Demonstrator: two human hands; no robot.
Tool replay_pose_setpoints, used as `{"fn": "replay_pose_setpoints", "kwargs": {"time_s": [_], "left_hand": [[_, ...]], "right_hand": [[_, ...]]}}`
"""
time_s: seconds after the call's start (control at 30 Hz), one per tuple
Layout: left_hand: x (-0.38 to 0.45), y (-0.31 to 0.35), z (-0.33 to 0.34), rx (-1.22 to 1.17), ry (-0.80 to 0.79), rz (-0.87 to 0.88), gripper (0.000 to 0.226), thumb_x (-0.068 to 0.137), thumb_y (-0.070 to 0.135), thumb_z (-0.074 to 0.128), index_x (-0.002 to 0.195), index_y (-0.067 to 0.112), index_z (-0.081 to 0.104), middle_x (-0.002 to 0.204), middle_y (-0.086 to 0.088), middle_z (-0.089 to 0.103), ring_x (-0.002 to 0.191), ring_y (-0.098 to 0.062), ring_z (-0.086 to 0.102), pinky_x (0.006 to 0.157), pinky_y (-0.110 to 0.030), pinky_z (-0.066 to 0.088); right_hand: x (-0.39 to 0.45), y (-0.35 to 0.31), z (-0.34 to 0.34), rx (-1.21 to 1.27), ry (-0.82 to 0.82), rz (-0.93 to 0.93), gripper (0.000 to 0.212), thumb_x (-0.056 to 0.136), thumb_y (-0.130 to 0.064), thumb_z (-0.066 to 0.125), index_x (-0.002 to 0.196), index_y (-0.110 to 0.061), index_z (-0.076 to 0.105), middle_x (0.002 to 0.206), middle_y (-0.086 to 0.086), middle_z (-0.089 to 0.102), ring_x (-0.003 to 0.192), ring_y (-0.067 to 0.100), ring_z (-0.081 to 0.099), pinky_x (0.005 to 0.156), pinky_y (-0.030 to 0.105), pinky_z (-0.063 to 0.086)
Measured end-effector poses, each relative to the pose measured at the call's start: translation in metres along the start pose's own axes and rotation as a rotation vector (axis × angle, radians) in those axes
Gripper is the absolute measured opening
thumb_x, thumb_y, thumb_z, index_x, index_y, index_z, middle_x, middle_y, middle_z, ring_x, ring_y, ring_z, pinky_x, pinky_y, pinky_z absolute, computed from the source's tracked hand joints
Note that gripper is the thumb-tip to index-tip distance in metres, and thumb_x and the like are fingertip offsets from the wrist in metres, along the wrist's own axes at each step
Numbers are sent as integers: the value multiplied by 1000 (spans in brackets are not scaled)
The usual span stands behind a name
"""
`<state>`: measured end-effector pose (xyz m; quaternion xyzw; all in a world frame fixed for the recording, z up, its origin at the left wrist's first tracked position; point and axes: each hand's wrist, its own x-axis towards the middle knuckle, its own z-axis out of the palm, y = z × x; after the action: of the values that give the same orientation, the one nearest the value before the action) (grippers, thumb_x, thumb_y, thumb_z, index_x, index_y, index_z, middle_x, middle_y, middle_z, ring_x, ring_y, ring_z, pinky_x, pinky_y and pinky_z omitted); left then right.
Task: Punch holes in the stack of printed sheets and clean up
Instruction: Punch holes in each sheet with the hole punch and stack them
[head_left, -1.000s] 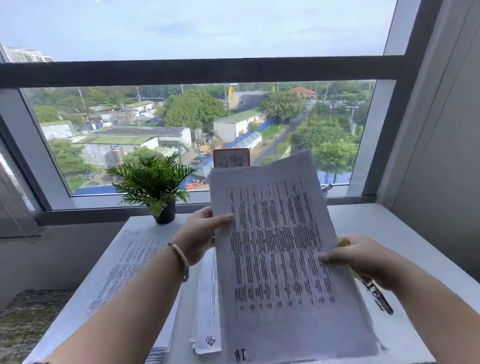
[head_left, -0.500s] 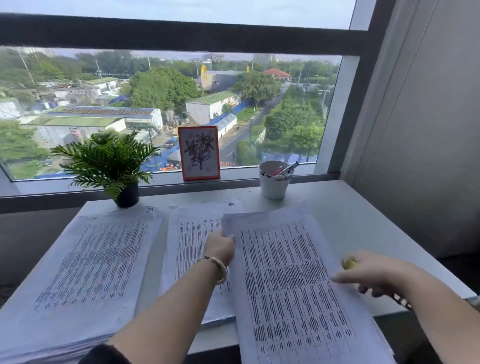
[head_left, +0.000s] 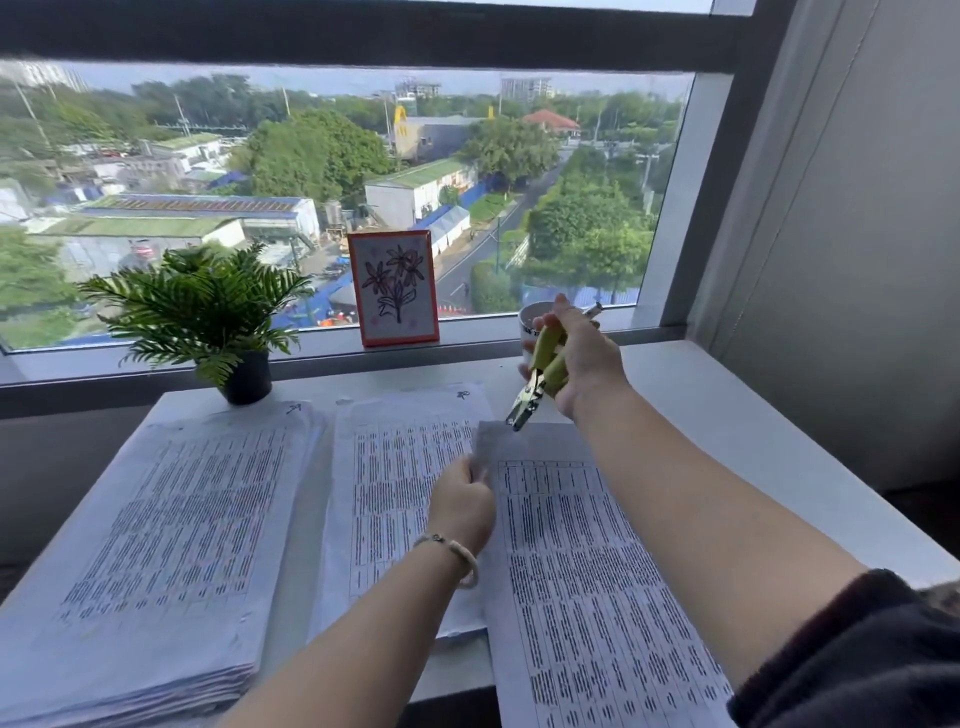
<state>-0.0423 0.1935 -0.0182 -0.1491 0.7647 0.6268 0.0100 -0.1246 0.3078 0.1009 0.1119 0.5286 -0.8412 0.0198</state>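
Right hand (head_left: 582, 358) fingers curled round yellow hole punch (head_left: 540, 379), left hand (head_left: 462, 506) pinching sheet (head_left: 587, 561), white cup (head_left: 530, 319) contents hidden

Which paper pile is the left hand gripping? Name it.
The rightmost pile: the left hand pinches its upper left edge. The middle pile and left pile lie untouched.

printed sheets (head_left: 587, 561): thin matt white paper, densely printed in black, edges slightly rumpled
hole punch (head_left: 537, 382): bright bare metal at the jaws, handles sleeved in smooth yellow-green plastic
tabletop (head_left: 737, 447): smooth white surface, faintly sheened
bracelet (head_left: 457, 556): pale beads, softly glossy
sleeve (head_left: 857, 654): dark, fuzzy cloth
plant pot (head_left: 248, 378): dark and matt
picture frame (head_left: 393, 288): orange-red rim, smooth
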Motion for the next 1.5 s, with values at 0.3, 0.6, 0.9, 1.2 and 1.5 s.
{"fn": "replay_pose_setpoints", "kwargs": {"time_s": [0.3,0.6,0.9,1.2,1.5], "left_hand": [[-5,-6,-1,0,-30,85,20,97,15,45,86,5,59,70,-9,55,58,-17,46,51,-27,39],[-8,-6,-3,-129,-60,12,21,96,18,48,86,6,62,79,-15,60,71,-23,53,65,-37,44],[-5,-9,-4,-156,-65,4,23,91,24,51,88,5,63,81,-18,61,74,-25,54,67,-43,47],[-5,-8,-7,-96,-60,77,19,96,16,48,88,8,63,84,-20,62,72,-23,54,67,-38,44],[-8,-12,-2,-41,-79,100,15,96,14,47,89,7,59,82,-15,60,72,-22,52,65,-37,43]], "right_hand": [[12,12,21,-68,39,-192,30,74,-39,74,81,-15,57,77,5,56,60,19,54,48,22,39],[15,19,22,-135,27,-233,17,89,-28,65,80,-16,58,84,4,61,69,21,61,58,29,52],[13,35,17,-138,-31,-216,13,88,-21,68,84,-14,57,88,3,62,78,22,64,74,43,57],[14,33,14,-207,-16,-205,24,86,-23,70,89,-11,49,85,12,58,65,22,59,55,31,52],[17,39,10,-263,-8,-155,31,80,-23,77,99,-8,57,74,5,55,53,15,48,45,24,42]]}}
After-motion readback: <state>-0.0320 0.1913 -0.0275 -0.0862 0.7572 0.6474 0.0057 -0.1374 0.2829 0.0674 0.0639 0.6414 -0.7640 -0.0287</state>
